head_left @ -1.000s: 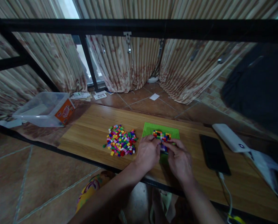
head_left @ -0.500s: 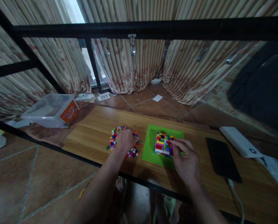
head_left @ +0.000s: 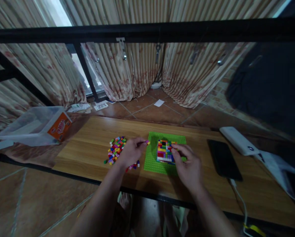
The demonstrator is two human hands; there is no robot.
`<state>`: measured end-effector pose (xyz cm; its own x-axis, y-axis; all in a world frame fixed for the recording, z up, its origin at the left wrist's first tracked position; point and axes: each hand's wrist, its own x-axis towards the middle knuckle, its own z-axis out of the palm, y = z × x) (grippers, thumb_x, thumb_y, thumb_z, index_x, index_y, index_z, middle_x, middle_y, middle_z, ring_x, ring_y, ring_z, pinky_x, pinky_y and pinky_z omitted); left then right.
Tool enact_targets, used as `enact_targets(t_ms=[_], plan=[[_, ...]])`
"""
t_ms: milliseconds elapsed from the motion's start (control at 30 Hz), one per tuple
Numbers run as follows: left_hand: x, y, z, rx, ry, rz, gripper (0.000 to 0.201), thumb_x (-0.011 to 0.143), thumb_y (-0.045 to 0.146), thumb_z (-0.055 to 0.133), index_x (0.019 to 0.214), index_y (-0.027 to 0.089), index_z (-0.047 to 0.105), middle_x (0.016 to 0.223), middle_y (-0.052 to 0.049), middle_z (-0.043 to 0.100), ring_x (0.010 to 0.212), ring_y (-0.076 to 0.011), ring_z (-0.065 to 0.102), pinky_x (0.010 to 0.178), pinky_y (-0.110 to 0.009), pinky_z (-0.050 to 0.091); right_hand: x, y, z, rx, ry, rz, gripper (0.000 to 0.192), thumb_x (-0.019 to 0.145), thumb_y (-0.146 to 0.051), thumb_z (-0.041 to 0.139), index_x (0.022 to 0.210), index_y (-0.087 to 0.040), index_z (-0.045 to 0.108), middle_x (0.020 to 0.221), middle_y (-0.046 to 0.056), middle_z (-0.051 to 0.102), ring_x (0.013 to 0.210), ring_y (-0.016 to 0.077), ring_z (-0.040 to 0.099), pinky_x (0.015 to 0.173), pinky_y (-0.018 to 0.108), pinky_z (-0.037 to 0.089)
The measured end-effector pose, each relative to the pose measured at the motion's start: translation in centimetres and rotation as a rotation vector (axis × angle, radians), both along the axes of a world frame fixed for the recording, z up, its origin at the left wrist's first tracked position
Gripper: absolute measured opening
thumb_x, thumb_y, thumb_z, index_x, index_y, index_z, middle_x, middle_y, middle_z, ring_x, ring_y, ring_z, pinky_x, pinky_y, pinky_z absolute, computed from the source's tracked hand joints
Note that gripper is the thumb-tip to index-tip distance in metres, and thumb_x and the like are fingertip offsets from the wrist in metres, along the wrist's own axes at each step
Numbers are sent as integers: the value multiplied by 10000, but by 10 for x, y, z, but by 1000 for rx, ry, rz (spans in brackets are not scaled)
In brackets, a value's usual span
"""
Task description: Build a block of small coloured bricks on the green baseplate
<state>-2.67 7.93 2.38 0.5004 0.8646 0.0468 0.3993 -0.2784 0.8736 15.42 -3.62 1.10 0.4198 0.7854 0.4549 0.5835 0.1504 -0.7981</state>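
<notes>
A small brick (head_left: 147,143), pinched in the left hand (head_left: 131,152), sits just left of the brick block (head_left: 164,151); the right hand (head_left: 190,167) steadies that block's near-right edge.

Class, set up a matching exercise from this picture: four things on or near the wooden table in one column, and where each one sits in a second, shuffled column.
Things:
1. green baseplate
2. black phone
3. clear plastic box
4. loose bricks

Places:
A. far left, off the table's end
B. under the brick block at table centre
C. right of the baseplate, cable attached
D. beside the left hand

Pairs: 1-B, 2-C, 3-A, 4-D
</notes>
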Motion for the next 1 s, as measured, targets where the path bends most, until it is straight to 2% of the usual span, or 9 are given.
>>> enact_targets(t_ms=[133,300,567,767,867,1000], plan=[[23,-26,3,-170,-229,-135,203,842,294,564,865,132,684,751,-12,660,700,-127,575,678,-230,447,-5,1,5,-39,50,72,194,894,-308,566,1021,-227,688,1000,56,664,927,186,628,810,329,496],[41,-43,3,-244,-355,-167,187,849,280,561,874,128,666,786,-19,642,740,-130,581,715,-237,472,-6,0,8,-43,56,146,174,905,-289,555,987,-237,699,944,37,676,908,174,631,818,316,482],[44,-46,-5,-184,-311,-152,237,875,352,538,856,145,652,777,-23,645,721,-134,591,670,-230,470,-3,0,4,-39,107,132,125,886,-282,587,894,-234,701,869,12,664,814,149,619,734,285,484],[51,-50,-4,-139,-259,-33,267,866,368,533,801,145,664,680,-4,624,617,-114,542,583,-214,424,-3,1,4,-11,30,94,140,886,-273,575,900,-230,708,880,26,671,831,163,633,752,307,501],[48,-44,-3,-118,-230,-2,280,863,353,524,739,139,654,636,6,597,592,-106,517,565,-212,401,5,-1,3,-9,-5,64,146,880,-302,587,905,-233,714,888,30,676,831,170,636,758,318,506],[38,-33,-6,-81,-178,69,288,864,366,515,765,142,667,626,10,597,594,-113,530,552,-216,392,20,-3,1,-30,-25,14,146,853,-341,623,868,-242,730,913,32,669,868,184,639,801,343,502]])
